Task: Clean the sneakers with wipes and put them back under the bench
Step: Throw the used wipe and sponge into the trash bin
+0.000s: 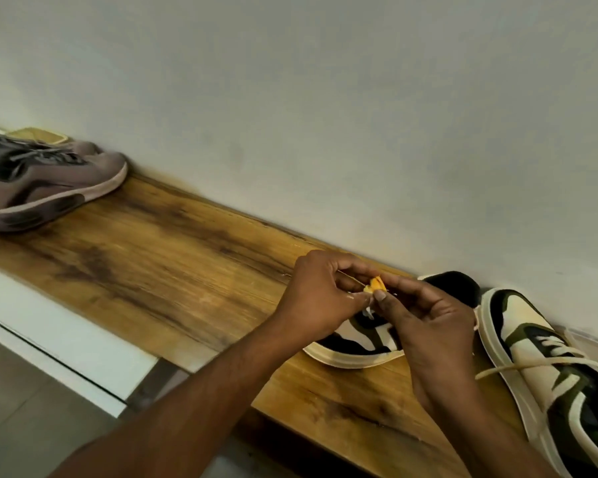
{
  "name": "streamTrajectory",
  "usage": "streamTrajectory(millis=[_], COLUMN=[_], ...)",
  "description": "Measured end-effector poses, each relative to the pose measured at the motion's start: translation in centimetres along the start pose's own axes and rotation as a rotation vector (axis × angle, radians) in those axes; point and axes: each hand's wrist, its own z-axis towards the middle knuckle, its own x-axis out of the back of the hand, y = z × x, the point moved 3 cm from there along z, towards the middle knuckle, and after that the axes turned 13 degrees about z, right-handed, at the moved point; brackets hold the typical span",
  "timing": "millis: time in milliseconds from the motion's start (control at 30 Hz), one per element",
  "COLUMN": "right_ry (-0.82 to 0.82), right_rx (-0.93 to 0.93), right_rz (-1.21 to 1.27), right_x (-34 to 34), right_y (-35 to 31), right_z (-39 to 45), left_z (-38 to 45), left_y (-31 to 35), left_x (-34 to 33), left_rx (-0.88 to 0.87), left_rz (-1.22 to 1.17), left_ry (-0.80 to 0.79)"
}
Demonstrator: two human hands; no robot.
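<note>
At the frame's upper left, a pair of grey-mauve mesh sneakers (42, 181) rests on the brown wood-grain bench top (159, 243). Right of centre, the left hand (320, 298) and right hand (425, 319) together pinch a small yellow-and-white wipe packet (374, 285). Beneath them and at lower right lie two cream, olive and black sneakers (549, 367), also on the bench.

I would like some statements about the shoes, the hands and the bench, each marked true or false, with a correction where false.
1. Both hands pinch a small yellow item between them. True: the left hand and the right hand meet on it.
2. The green and cream sneakers sit under the bench. False: they rest on top of the wooden bench, beside the wall.
3. The grey sneakers stand at the far end of the bench. True.
4. One hand is wiping a grey sneaker. False: both hands are over the green and cream pair, far from the grey sneakers.
5. A lace hangs loose from the nearer green and cream sneaker. True.
</note>
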Motion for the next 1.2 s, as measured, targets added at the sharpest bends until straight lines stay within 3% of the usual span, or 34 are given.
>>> streamTrajectory(millis=[267,733,967,1200], right_ry=[-0.102,-0.573,-0.723,-0.842], right_rx=[0.011,-0.074,-0.173,-0.261], right_rz=[0.003,-0.151,-0.138,-0.244], right_x=[-9.8,-28.6,-33.7,-35.5], right_y=[-1.7,0.9,4.0,8.2], right_z=[-0.8,-8.6,-13.6,-21.4], left_z=[-3.1,-16.0,-22.6,-31.6], left_y=[-0.9,-7.9,-10.6,-13.5], left_x=[7.9,22.3,24.6,24.5], left_rx=[0.045,0.283,0.384,0.541], left_rz=[-0.017,-0.052,-0.040,-0.032], left_ry=[0.250,0.789,1.008,1.127])
